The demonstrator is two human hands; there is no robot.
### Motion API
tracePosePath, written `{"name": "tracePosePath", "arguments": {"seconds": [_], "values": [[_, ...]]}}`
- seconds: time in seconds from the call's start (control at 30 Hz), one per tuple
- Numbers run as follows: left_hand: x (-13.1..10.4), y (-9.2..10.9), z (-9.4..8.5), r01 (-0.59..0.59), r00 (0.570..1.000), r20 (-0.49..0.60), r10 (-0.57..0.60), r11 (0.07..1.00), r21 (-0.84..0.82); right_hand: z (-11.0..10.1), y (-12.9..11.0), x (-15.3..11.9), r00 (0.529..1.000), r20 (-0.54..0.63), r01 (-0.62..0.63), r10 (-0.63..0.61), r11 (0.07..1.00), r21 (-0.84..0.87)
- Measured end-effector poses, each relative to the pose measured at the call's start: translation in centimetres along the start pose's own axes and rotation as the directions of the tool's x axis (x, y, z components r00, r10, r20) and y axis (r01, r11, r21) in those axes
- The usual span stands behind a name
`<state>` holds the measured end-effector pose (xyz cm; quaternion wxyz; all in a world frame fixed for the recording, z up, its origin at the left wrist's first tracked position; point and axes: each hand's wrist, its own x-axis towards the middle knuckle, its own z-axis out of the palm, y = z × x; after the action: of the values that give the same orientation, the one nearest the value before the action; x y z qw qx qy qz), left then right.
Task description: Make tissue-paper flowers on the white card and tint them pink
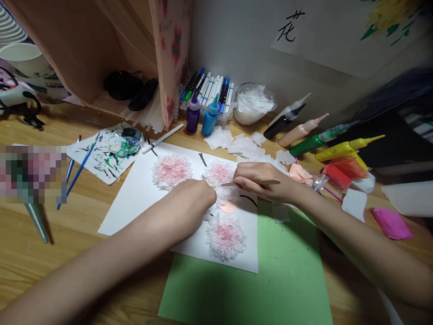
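Observation:
My right hand [255,176] is closed around a flat wooden craft stick [271,182], whose tip points left at the petals. My left hand [189,203] is curled, its fingertips hidden beside a partly covered paper flower [226,195]. That flower has white petals at its top and a bare peach-coloured area [228,206] below. Three full pink-and-white tissue flowers surround it: one at upper left [172,170], another above [218,171], a third below [226,237]. All lie on a white sheet [131,198] with short black strokes.
Under the white sheet lies a green sheet [291,266]. White tissue pieces [245,145] are scattered behind, near a bowl of tissue [254,106], a marker box [211,92] and several paint bottles [301,131]. Brushes [81,169] and paint-stained paper [113,155] lie left.

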<state>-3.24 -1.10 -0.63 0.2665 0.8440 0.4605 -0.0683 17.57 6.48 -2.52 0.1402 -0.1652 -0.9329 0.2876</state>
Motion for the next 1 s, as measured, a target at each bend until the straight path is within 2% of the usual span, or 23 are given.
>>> {"name": "tracePosePath", "arguments": {"seconds": [0.07,0.2,0.27,0.5,0.63,0.8,1.0], "values": [[-0.1,0.1,0.4,0.001,1.0,-0.01,-0.001,1.0,0.014,0.0,0.1,0.1,1.0,-0.005,0.0,0.0,1.0,-0.013],[-0.2,-0.2,1.7,-0.031,0.993,-0.118,0.029,0.999,-0.015,0.3,0.2,0.3,1.0,-0.03,-0.003,0.002,1.0,-0.017],[-0.2,-0.2,2.1,-0.021,0.991,-0.132,0.015,0.999,-0.038,0.4,0.3,0.2,0.999,-0.046,-0.002,0.001,1.0,-0.015],[-0.2,-0.1,2.0,-0.003,0.994,-0.113,-0.007,0.996,-0.085,-0.4,0.1,-1.1,0.993,-0.105,-0.038,0.051,0.992,0.121],[-0.4,0.2,1.7,0.014,0.995,-0.101,-0.023,0.995,-0.095,-0.5,0.1,-1.3,0.997,-0.069,-0.021,0.028,0.995,0.096],[-0.2,0.4,1.4,0.051,0.999,-0.004,-0.051,0.998,-0.048,-0.1,0.5,-1.0,0.999,-0.041,-0.005,0.007,0.998,0.061],[-0.5,0.0,2.1,-0.026,0.995,-0.097,0.021,0.999,-0.047,-0.1,0.2,-0.1,0.998,-0.057,-0.031,0.034,0.998,0.048]]}}
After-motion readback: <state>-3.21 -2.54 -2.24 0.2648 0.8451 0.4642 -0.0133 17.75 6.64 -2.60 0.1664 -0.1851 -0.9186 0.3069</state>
